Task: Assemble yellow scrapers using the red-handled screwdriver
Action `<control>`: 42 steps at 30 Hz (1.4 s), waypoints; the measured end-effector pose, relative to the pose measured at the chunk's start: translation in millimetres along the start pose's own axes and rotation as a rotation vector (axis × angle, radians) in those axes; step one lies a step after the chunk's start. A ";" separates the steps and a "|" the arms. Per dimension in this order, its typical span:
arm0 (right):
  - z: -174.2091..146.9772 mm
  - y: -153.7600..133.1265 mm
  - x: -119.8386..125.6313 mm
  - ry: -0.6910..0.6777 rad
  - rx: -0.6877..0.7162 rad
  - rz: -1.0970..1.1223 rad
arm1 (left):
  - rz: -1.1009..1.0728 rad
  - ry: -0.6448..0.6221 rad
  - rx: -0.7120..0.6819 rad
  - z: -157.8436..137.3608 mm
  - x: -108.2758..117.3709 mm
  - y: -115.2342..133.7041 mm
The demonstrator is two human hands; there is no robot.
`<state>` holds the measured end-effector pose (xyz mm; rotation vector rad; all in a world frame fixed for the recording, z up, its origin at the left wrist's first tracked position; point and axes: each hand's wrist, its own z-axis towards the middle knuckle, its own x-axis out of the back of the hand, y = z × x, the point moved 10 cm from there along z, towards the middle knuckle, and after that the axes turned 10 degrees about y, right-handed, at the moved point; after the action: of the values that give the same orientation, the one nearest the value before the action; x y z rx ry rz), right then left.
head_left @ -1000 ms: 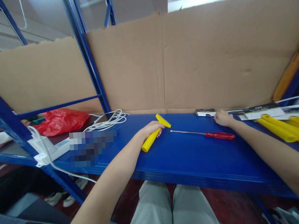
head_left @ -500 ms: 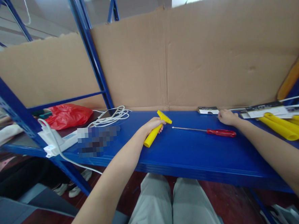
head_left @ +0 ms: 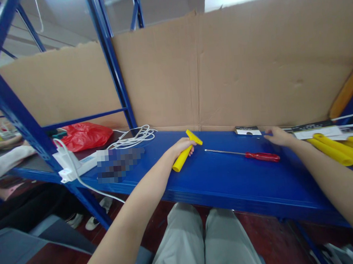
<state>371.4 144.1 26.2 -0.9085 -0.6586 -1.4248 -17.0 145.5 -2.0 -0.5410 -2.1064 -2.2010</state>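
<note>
My left hand [head_left: 183, 146] is wrapped round a yellow T-shaped scraper [head_left: 182, 160]. Its hollow round grip points toward me and its flat head tilts up beyond my fingers. Over on the right, my right hand [head_left: 279, 136] hovers low at the back of the blue table, fingers apart, with nothing visible in them. Just left of its fingertips lies a tiny pale piece too small to name. A black-and-white card packet [head_left: 248, 130] rests a little farther left. Between my hands is a screwdriver [head_left: 262, 156] with a red handle, its tip toward the left hand.
Several yellow handles [head_left: 334, 151] and a black-and-white packet [head_left: 316, 129] lie at the right. A white power strip [head_left: 87, 164], coiled white cable [head_left: 137, 137] and red plastic bag [head_left: 87, 134] are at the left. Cardboard [head_left: 250, 67] walls the back; another person's sleeve [head_left: 13, 158] shows far left.
My right hand has shifted slightly right, away from the card packet, and its fingers have spread. The left hand still grips the scraper in about the same place.
</note>
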 end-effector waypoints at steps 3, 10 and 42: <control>-12.9 2.3 2.6 -0.121 -0.093 0.052 | -0.001 0.039 0.026 -3.9 1.9 1.9; -29.5 -23.4 22.8 -0.149 -0.042 0.174 | 0.034 0.148 0.082 -10.4 8.4 4.2; -41.1 -146.0 67.8 0.119 0.274 0.453 | 0.419 0.392 -0.161 2.7 32.4 19.3</control>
<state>226.3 84.4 81.0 -0.6953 -0.5036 -0.9488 -41.5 153.4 25.6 -0.4592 -1.4786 -2.0380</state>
